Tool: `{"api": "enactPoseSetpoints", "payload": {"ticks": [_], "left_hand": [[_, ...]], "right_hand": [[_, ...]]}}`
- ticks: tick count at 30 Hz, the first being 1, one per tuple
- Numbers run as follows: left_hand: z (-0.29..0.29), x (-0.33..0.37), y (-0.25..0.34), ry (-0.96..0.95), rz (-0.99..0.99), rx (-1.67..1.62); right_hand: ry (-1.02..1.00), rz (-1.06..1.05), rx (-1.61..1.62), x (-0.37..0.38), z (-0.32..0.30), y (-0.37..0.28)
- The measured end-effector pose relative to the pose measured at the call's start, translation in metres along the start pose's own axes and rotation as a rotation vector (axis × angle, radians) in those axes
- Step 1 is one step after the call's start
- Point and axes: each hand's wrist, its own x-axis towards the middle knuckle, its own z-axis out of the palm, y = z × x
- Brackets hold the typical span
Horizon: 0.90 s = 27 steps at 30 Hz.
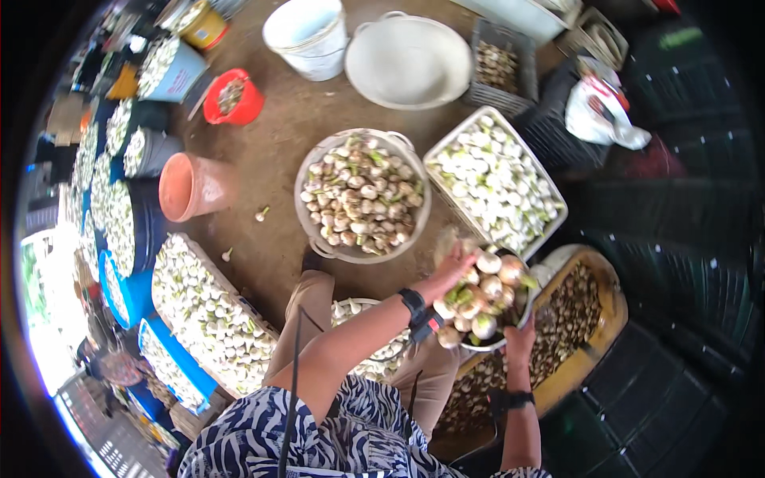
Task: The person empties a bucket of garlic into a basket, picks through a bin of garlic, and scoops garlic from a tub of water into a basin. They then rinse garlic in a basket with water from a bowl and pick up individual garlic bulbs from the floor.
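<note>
A metal bowl heaped with large pale bulbs, some with green tips, is at my right, above the yellow tub. My right hand is closed on the bowl's near right rim. At the far left side of the heap, my left hand touches the bulbs. Its fingers are smeared by motion and partly lost against the bulbs, so their grip is unclear. Under the bowl, the yellow tub holds small brown pieces. Beyond it is a white crate of cleaned white bulbs.
A round basin of brownish bulbs stands ahead. An orange bucket, a red bucket, a white bucket and a large pale basin surround it. At left is a long crate of white bulbs. Dark stacked crates line the right.
</note>
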Motion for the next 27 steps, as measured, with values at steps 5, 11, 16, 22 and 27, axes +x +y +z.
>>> {"api": "enactPoseSetpoints", "payload": {"ticks": [5,11,16,22,27], "left_hand": [[-0.227,0.054,-0.083,0.505,0.141,-0.241],[-0.395,0.039,-0.148,0.677,0.031,0.027],[-0.321,0.055,-0.134,0.663,-0.143,-0.662],[-0.315,0.02,-0.152,0.437,-0.166,-0.696],[-0.294,0.013,-0.159,0.499,-0.251,-0.613]], "right_hand": [[-0.425,0.284,-0.477,0.047,0.214,-0.115],[-0.375,-0.283,-0.717,0.081,0.386,-0.128],[-0.387,-0.379,-0.995,0.114,0.359,-0.153],[-0.264,-0.411,-1.185,0.154,0.363,-0.169],[-0.324,-0.487,-1.232,0.138,0.363,-0.179]]}}
